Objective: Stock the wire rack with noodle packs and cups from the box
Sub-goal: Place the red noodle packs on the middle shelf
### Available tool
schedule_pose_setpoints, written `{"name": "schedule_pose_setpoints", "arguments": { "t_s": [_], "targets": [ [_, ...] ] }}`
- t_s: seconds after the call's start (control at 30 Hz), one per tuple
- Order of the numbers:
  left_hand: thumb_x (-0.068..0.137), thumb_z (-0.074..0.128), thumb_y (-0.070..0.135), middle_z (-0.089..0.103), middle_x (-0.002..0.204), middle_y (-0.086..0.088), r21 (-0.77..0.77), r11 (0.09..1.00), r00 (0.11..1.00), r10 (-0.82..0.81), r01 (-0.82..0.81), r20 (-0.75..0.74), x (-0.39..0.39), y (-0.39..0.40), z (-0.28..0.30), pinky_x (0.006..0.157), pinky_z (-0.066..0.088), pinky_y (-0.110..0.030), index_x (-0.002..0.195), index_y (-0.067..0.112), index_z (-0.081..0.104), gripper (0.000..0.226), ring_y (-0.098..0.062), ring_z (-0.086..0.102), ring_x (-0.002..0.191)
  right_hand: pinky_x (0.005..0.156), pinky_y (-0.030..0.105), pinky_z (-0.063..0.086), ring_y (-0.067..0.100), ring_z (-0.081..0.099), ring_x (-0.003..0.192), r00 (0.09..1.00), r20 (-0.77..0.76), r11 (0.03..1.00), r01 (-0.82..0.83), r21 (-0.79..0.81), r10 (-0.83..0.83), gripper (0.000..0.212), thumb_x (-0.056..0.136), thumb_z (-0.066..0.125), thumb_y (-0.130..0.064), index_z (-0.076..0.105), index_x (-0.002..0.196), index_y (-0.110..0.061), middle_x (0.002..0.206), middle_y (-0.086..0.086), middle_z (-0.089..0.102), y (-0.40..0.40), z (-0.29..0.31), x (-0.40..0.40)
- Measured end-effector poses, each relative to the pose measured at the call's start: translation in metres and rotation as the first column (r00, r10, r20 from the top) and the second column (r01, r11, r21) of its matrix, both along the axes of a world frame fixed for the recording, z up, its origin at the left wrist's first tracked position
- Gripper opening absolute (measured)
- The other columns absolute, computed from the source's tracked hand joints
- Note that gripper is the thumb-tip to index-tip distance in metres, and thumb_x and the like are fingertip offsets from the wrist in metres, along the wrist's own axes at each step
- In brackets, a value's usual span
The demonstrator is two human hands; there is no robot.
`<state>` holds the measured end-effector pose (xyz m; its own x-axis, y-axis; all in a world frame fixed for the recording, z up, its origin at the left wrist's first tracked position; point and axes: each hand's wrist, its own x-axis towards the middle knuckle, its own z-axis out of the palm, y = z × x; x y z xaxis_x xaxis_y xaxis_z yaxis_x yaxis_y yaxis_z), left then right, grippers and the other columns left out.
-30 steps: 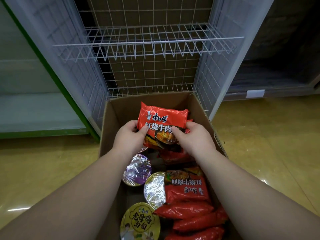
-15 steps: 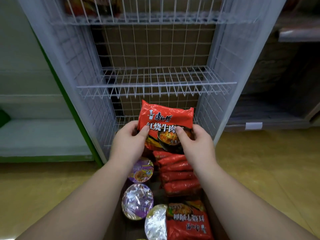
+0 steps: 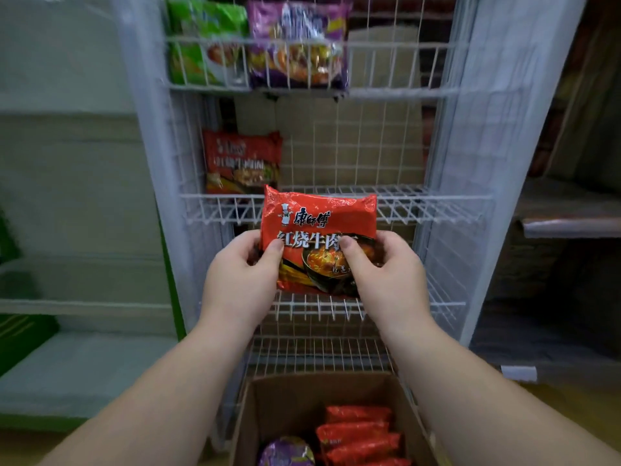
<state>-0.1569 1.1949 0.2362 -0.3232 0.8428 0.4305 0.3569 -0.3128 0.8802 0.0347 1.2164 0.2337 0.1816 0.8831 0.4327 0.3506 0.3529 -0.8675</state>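
- The wire rack [image 3: 463, 210] fills the view as a tall white frame; its middle shelf [image 3: 437, 205] runs across just behind the top edge of the held pack, bare to the right of a red pack on the shelf [image 3: 242, 161] that stands upright at the left end; the shelf above carries a green pack [image 3: 201, 38] and a purple pack [image 3: 297, 45] side by side.
- The box [image 3: 255, 415] sits open on the floor at the rack's foot; red packs [image 3: 361, 435] and a purple cup lid [image 3: 285, 452] show inside it.
- The red noodle pack [image 3: 319, 237] is up in front of the middle shelf, face toward the camera, print upright, long axis running left to right; the free shelf space lies beyond and slightly above it, so I judge the move to be forward and up.
- The left hand [image 3: 240, 280] grips the pack's lower left corner, thumb curled onto the face; the right hand [image 3: 386, 274] grips the lower right likewise; both sit equally near the shelf.
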Motion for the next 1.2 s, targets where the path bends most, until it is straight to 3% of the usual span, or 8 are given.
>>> {"name": "schedule_pose_setpoints", "arguments": {
  "t_s": [0.17,0.33,0.6,0.7,0.8,0.93,1.07,1.2],
  "targets": [
    [0.104,0.061,0.044,0.076,0.094,0.024,0.076,0.997,1.0,0.023,-0.022,-0.007,-0.016,0.011,0.05,0.08,0.059,-0.033,0.104,0.04,0.074,0.013,-0.002,0.072,0.091,0.072,0.023,0.056,-0.002,0.066,0.092,0.999,0.026,0.998,-0.024,0.064,0.023,0.03,0.09,0.068,-0.062,0.058,0.107,-0.039,0.1,-0.02,0.068,0.011,0.058,-0.015],
    [0.097,0.055,0.062,0.074,0.104,0.007,0.059,0.996,0.995,0.068,-0.064,-0.075,-0.031,0.034,0.082,0.078,0.064,-0.044,0.098,0.046,0.073,0.025,-0.013,0.075,0.084,0.063,0.023,0.052,-0.002,0.064,0.082,0.997,0.08,0.995,0.009,0.103,-0.018,0.026,0.093,0.064,-0.062,0.058,0.098,-0.036,0.091,-0.018,0.067,0.028,0.095,-0.033],
    [0.105,0.057,0.041,0.078,0.087,0.012,0.031,0.997,0.997,0.071,-0.071,-0.011,-0.043,0.061,0.101,0.072,0.066,-0.039,0.095,0.034,0.075,0.022,-0.009,0.076,0.077,0.06,0.025,0.051,0.001,0.063,0.077,0.995,0.07,0.995,0.068,0.076,-0.074,0.028,0.097,0.056,-0.061,0.057,0.096,-0.034,0.087,-0.015,0.067,0.072,0.099,-0.07],
    [0.098,0.062,0.046,0.074,0.108,0.012,0.077,0.995,0.998,0.065,-0.064,-0.016,-0.05,0.078,0.106,0.073,0.065,-0.035,0.108,0.045,0.072,0.014,-0.009,0.075,0.088,0.066,0.031,0.057,0.004,0.064,0.08,0.991,0.075,0.992,0.11,0.068,-0.115,0.033,0.095,0.052,-0.067,0.061,0.094,-0.035,0.087,-0.015,0.067,0.095,0.105,-0.081],
    [0.086,0.063,0.062,0.067,0.121,0.011,0.067,0.996,0.998,0.06,-0.059,-0.006,-0.059,0.097,0.11,0.083,0.064,-0.038,0.119,0.05,0.066,0.035,-0.012,0.072,0.1,0.081,0.04,0.06,0.014,0.063,0.097,0.982,0.09,0.985,0.16,0.069,-0.166,0.046,0.088,0.044,-0.075,0.067,0.101,-0.037,0.102,-0.013,0.064,0.115,0.108,-0.097],
    [0.076,0.061,0.072,0.066,0.125,0.01,0.02,0.996,0.995,0.09,-0.089,-0.041,-0.07,0.12,0.114,0.085,0.064,-0.04,0.136,0.047,0.059,0.065,-0.014,0.071,0.104,0.091,0.043,0.056,0.022,0.061,0.106,0.972,0.177,0.986,0.162,-0.037,-0.153,0.048,0.092,0.047,-0.064,0.063,0.129,-0.037,0.117,-0.005,0.058,0.132,0.111,-0.114],
    [0.081,0.065,0.061,0.065,0.122,0.008,-0.058,0.984,0.984,0.162,-0.167,-0.08,-0.083,0.139,0.111,0.088,0.063,-0.045,0.132,0.047,0.057,0.054,-0.015,0.069,0.101,0.085,0.039,0.058,0.018,0.065,0.093,0.951,0.307,0.988,0.084,-0.131,-0.04,0.037,0.088,0.05,-0.053,0.061,0.119,-0.036,0.113,-0.006,0.063,0.144,0.117,-0.13],
    [0.082,0.069,0.053,0.054,0.137,-0.001,-0.142,0.945,0.92,0.24,-0.294,-0.309,-0.094,0.152,0.106,0.098,0.057,-0.047,0.154,0.038,0.033,0.082,-0.027,0.064,0.114,0.092,0.041,0.056,0.025,0.065,0.1,0.872,0.478,0.955,0.045,-0.292,0.106,0.039,0.089,0.059,-0.048,0.056,0.126,-0.035,0.115,0.0,0.063,0.157,0.133,-0.149]
  ]
}}
